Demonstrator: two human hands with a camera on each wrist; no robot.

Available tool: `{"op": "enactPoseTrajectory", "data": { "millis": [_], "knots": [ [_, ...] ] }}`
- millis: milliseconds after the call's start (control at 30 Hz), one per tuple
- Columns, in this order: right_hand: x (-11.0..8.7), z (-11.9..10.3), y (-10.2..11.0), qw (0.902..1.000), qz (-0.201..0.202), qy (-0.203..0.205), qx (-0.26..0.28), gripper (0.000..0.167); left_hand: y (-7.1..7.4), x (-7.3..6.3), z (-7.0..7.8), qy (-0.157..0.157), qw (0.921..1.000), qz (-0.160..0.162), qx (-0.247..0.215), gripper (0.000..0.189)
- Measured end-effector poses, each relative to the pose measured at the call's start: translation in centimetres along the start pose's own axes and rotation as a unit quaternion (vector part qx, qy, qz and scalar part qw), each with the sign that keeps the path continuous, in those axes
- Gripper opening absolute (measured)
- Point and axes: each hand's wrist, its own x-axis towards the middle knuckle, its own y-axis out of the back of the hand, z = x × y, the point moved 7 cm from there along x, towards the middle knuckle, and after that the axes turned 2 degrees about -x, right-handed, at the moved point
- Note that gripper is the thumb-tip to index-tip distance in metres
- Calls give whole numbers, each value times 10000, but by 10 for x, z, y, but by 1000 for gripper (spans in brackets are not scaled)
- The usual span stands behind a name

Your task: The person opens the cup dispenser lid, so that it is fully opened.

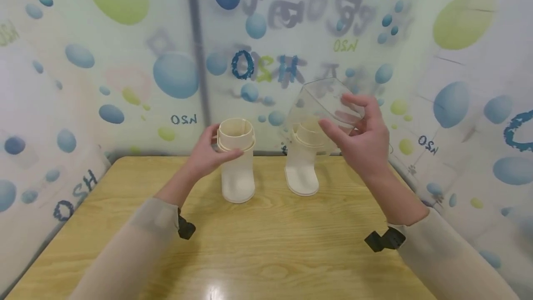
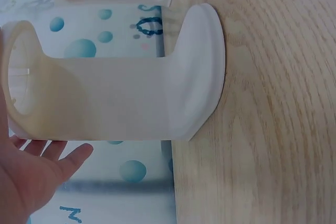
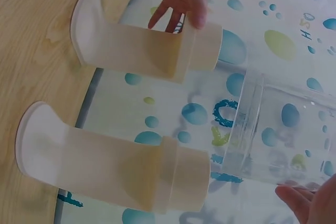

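Observation:
Two cream-white hollow stands rise from the table, each with a round collar on top and a rounded foot. My left hand grips the left stand at its collar, thumb across the front and fingers behind. The right stand stands upright by itself. Above it my right hand holds a clear see-through container, tilted, between thumb and fingers. In the right wrist view the rim of the clear container faces the stands' collars, apart from them.
The wooden table reaches back to a pale wall sheet printed with blue and green bubbles and lettering. Similar printed sheets rise at both sides. Small black wrist cameras sit at the sleeve cuffs.

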Motion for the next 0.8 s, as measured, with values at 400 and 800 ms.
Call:
{"op": "enactPoseTrajectory", "data": {
  "millis": [400,800],
  "knots": [
    [-61,40,18,9932,-699,-421,-825,65,3,1,-1,113,9999,-88,9,116],
    [-100,113,54,9580,-1133,-1396,-2235,80,5,2,-2,113,9999,-112,6,115]
  ]
}}
